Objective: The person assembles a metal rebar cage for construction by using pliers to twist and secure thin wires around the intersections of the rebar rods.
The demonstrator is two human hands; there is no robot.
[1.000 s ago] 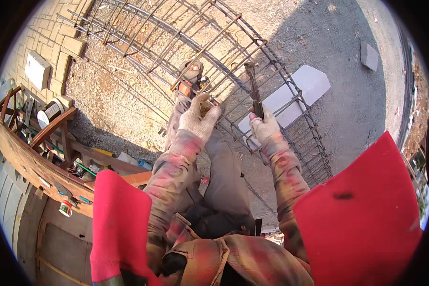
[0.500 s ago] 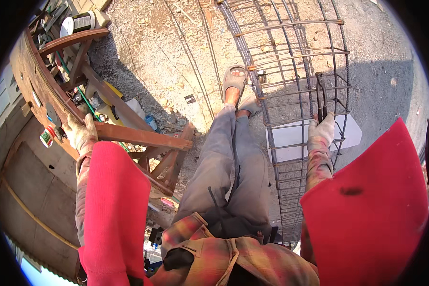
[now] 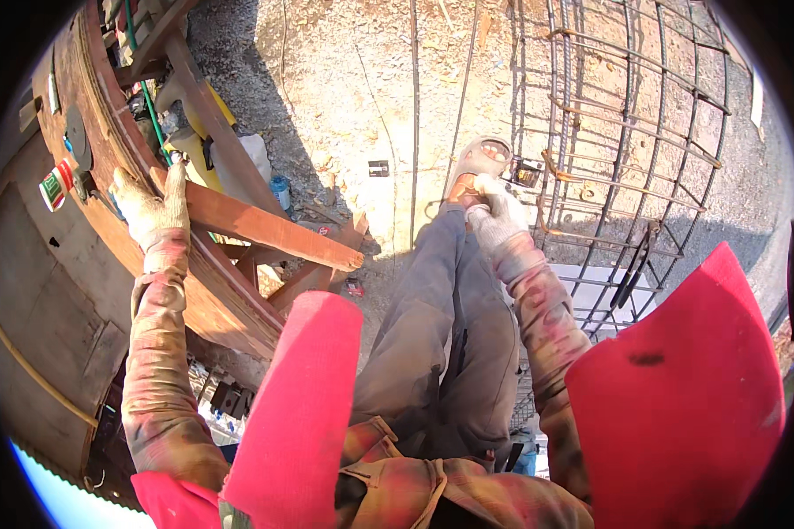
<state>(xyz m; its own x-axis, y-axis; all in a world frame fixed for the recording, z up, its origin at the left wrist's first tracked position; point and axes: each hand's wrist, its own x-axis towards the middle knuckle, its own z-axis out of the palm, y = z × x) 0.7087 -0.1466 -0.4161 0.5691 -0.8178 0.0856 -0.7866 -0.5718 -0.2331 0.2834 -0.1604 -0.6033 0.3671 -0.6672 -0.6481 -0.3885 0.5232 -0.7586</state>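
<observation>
Containers: a small can lies tilted at the outer edge of the wooden tabletop, just beside a dark grey disc; its contents are out of view. A blue container sits on the ground near the end of the red-brown wooden bar; contents cannot be made out.

Labels: printed wrap on the can, red, white and green.

Left grip: gloved, thumb and fingers spread wide in a V, laid over the inner edge of the tabletop at the near end of the bar; no tool in it.

Right grip: gloved, fingers curled, in front of the lower trouser leg and near the sandal. Cannot tell whether the fingers are pinching anything.

Rebar cage: to the right of the right grip, bars running lengthwise with cross ties. Dark long-handled nippers rest at its bars, apart from both grips, above a white panel seen through the bars.
</observation>
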